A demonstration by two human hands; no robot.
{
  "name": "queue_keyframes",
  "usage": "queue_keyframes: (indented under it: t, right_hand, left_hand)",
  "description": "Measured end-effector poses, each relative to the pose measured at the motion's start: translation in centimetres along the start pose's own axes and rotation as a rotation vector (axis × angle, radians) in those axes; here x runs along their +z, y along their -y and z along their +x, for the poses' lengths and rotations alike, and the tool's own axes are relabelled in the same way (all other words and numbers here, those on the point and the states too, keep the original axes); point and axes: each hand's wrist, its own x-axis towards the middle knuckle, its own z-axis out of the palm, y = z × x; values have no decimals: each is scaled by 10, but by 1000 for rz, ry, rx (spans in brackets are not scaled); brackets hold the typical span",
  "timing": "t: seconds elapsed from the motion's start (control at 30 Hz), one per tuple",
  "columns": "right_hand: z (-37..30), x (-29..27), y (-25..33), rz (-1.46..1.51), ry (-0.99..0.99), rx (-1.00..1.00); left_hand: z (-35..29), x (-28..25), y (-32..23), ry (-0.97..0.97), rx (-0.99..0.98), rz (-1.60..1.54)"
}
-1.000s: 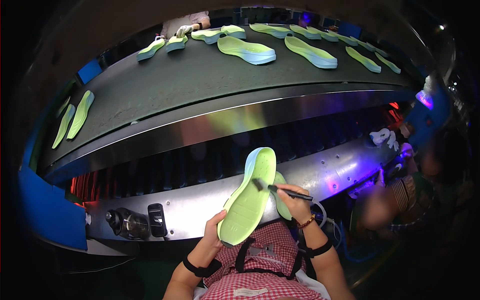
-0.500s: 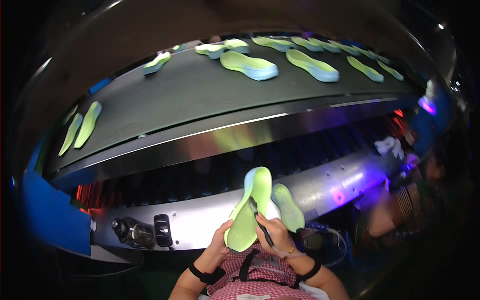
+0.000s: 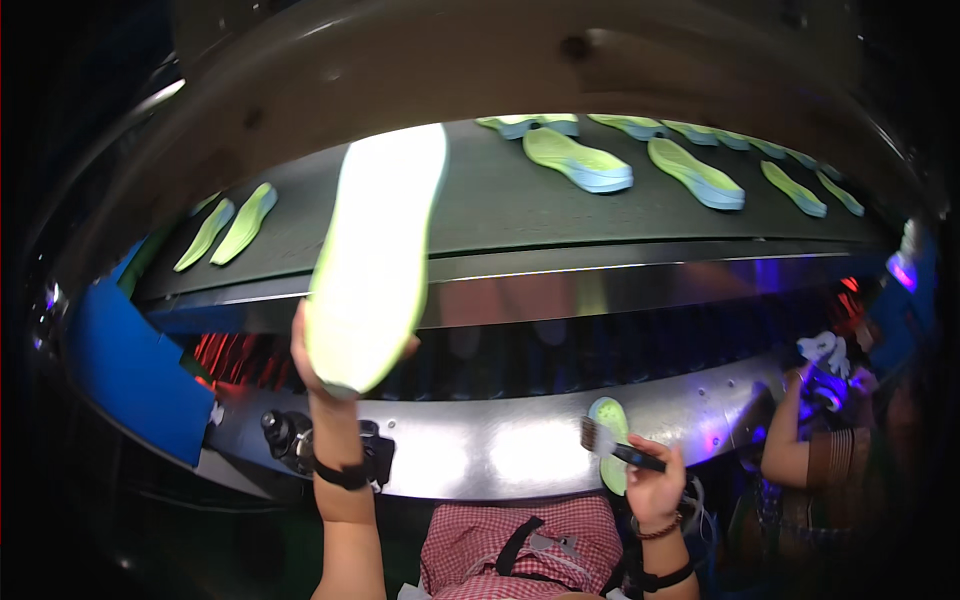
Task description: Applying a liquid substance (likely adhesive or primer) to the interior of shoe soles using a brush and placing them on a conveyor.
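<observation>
My left hand (image 3: 304, 350) is closed round the heel end of a large yellow-green shoe sole (image 3: 370, 290). The sole is raised in front of the belt, its upper part washed out by bright light; some of my fingers are hidden behind it. In my right hand (image 3: 657, 490) is a flat brush (image 3: 634, 456) with a dark handle, its bristles pointing left. Right behind the brush, a smaller green sole (image 3: 608, 412) lies on the metal ledge; I cannot tell whether the brush touches it.
Beyond the ledge (image 3: 520, 470) runs a dark conveyor belt (image 3: 480, 220) carrying several yellow-green and blue soles (image 3: 580, 160). A bottle (image 3: 284, 440) and a black device (image 3: 380, 455) stand by my left forearm. At the right are another person's arm (image 3: 790, 445) and white gloves (image 3: 822, 348).
My left hand has carried the sole from in front of my body up and left toward the belt. My right hand, with the brush, has come off that sole and moved right.
</observation>
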Motion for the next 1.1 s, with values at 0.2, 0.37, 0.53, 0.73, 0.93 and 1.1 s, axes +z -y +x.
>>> queue_keyframes:
  t: [0.2, 0.37, 0.53, 0.73, 0.93, 1.1]
  right_hand:
    - [13, -29, -30, -56, -72, 20]
    - [8, -45, -18, -16, -110, 32]
    - [9, -54, -14, -55, -118, 13]
    - [-3, -76, -11, -24, -194, 55]
    - [-7, -85, -7, -31, -183, 78]
    - [1, -92, 8, -225, -268, -114]
  left_hand:
    - [57, -42, -18, -639, 605, -210]
    - [113, -5, 108, -209, 169, 1257]
    - [185, 18, 207, 82, -49, 2067]
    - [239, 19, 235, 68, -189, 2434]
    - [245, 2, 217, -120, 35, 2438]
    - [205, 31, 175, 192, 147, 2288]
